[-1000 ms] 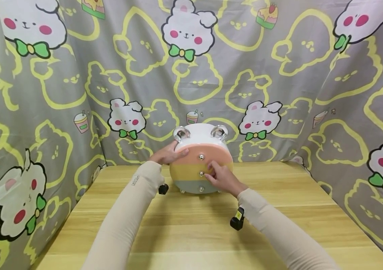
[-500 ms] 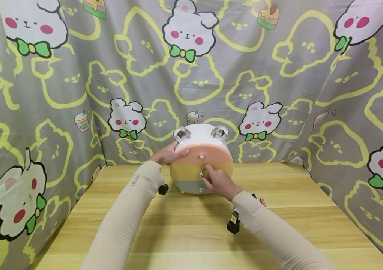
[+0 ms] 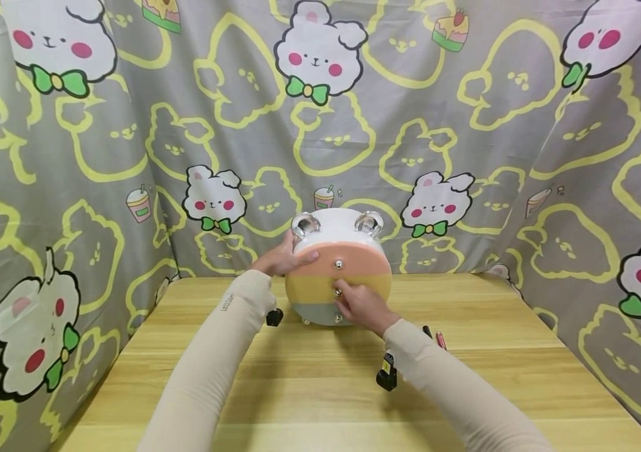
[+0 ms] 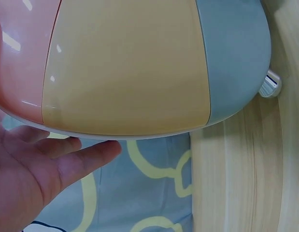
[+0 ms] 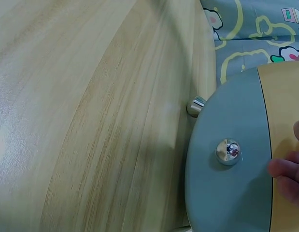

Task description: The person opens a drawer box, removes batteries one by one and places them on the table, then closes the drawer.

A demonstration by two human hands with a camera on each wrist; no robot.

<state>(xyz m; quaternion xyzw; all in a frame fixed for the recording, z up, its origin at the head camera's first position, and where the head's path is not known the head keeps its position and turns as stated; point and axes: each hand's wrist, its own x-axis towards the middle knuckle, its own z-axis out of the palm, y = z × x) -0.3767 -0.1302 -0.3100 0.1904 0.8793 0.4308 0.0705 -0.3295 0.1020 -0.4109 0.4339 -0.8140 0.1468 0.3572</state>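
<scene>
A small round chest of drawers stands on the wooden table, with pink, yellow and grey-blue drawer fronts, silver knobs and two silver ear shapes on top. My left hand steadies its left side, the thumb on the pink front. In the left wrist view, the straight fingers lie along the side edge. My right hand pinches the knob of the yellow drawer; this knob is mostly covered by the fingers. Below, the grey-blue drawer's knob shows in the right wrist view. All drawers look closed.
A black pen-like item and a pink one lie on the table beside the right forearm. Patterned grey cloth hangs behind and on both sides. Each wrist carries a black camera.
My right hand has moved slightly left and its fingers have closed around the yellow drawer's knob. The pen-like items have come into view beside the sleeve. My left hand stays in place.
</scene>
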